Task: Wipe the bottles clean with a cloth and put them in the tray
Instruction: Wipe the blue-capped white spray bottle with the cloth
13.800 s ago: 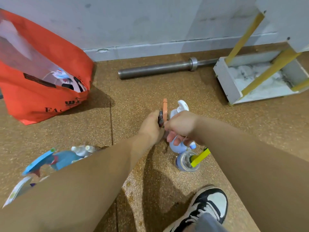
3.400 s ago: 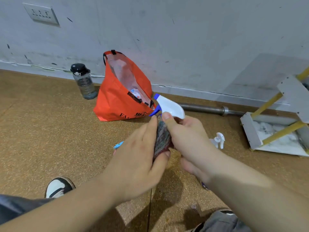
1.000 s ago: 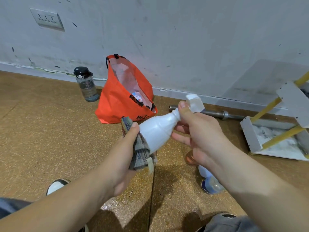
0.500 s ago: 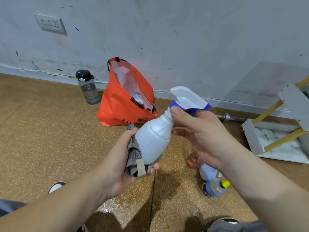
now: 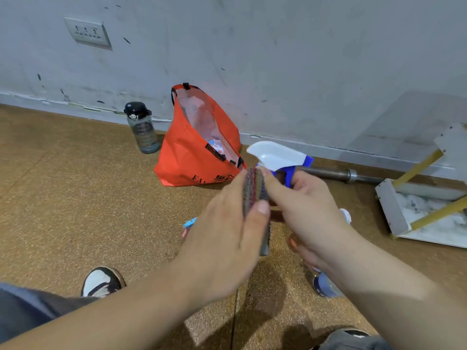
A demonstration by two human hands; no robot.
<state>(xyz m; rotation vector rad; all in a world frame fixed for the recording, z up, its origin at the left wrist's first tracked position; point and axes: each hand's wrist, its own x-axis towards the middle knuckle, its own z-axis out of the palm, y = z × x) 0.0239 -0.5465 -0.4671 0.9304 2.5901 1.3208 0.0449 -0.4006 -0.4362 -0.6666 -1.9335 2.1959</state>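
Currently holds a striped cloth [image 5: 254, 185] round the spray bottle [image 5: 275, 155] with the left hand [image 5: 222, 243]; grips the neck under its white trigger head with the right hand [image 5: 308, 210].

My left grip [image 5: 222, 238] wraps a striped grey cloth [image 5: 254, 185] round the white, blue-triggered plastic spray bottle [image 5: 278, 155] held in my right grip [image 5: 310, 210].

Two hands [image 5: 222, 248] [image 5: 310, 210], one cloth [image 5: 254, 188], one bag [image 5: 187, 160], one tray [image 5: 390, 208].
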